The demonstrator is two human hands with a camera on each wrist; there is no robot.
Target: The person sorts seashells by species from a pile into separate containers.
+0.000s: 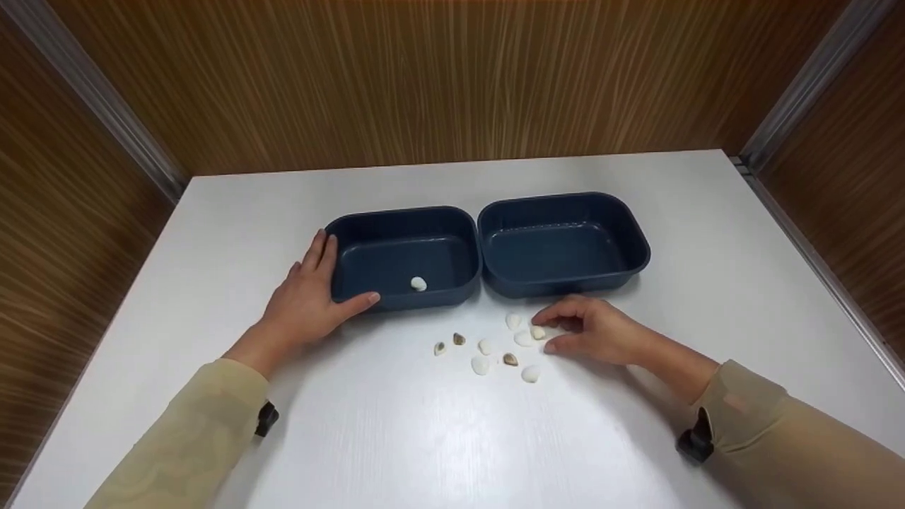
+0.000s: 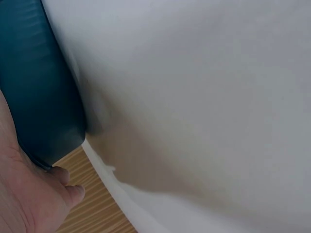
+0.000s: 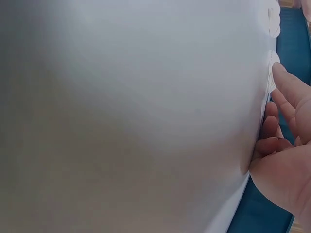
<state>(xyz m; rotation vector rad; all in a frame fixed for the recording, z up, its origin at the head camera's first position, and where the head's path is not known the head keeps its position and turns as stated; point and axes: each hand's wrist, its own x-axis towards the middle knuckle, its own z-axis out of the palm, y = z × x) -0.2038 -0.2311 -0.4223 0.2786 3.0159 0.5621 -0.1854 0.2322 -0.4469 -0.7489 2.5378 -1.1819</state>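
My left hand (image 1: 304, 293) rests against the left end of a dark blue box (image 1: 406, 300), fingers along its side wall and thumb at the front rim. Inside that box lies one white shell (image 1: 418, 283). In the left wrist view, the fingertips (image 2: 73, 194) show past the box's corner. On the table, my right hand (image 1: 597, 331) has thumb and index finger spread on either side of a small cream shell (image 1: 538, 332). A flat white shell (image 1: 522, 338) lies right beside it. The right wrist view shows a white shell (image 3: 273, 70) by a fingertip.
A second dark blue box (image 1: 565, 286) stands to the right of the first, side by side. Several more shells lie in front, including white ones (image 1: 481, 365) and brown ones (image 1: 510, 360). Wood-grain panels (image 1: 438, 85) rise behind and beside the white table (image 1: 396, 438).
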